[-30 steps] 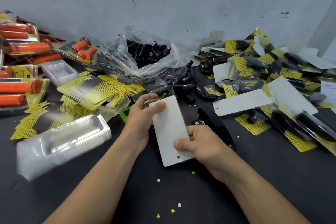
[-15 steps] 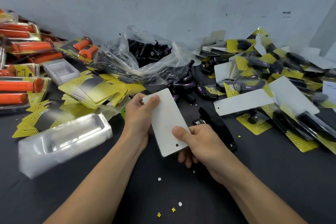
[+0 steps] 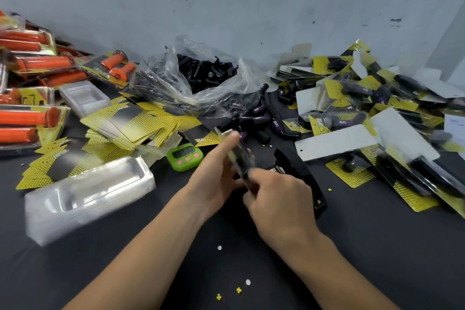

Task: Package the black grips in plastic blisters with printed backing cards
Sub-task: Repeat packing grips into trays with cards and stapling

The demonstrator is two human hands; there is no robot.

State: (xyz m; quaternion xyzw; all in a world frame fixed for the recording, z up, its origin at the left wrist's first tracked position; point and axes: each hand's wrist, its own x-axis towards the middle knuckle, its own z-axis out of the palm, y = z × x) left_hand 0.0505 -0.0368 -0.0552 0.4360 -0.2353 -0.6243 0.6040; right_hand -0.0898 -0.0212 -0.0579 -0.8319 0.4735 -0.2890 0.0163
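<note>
Crinkled clear bag (image 3: 161, 78) beyond the left grip (image 3: 216, 173) holds loose black grips (image 3: 206, 73), matte and cylindrical. A stack of glossy clear blisters (image 3: 88, 194) lies left of that grip, with fanned yellow-black cards (image 3: 130, 123) behind. The blister pack (image 3: 239, 156), blurred and edge-on, sits between both. The left grip pinches its far end, thumb on top. The right grip (image 3: 279, 199) curls round its near end. A black stapler (image 3: 302, 178) lies just right of it on the dark tabletop (image 3: 377, 246). Finished packs (image 3: 377, 98) are piled further right.

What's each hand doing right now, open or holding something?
Left hand: holding the blister pack, thumb on top.
Right hand: gripping the same pack's near end.
</note>
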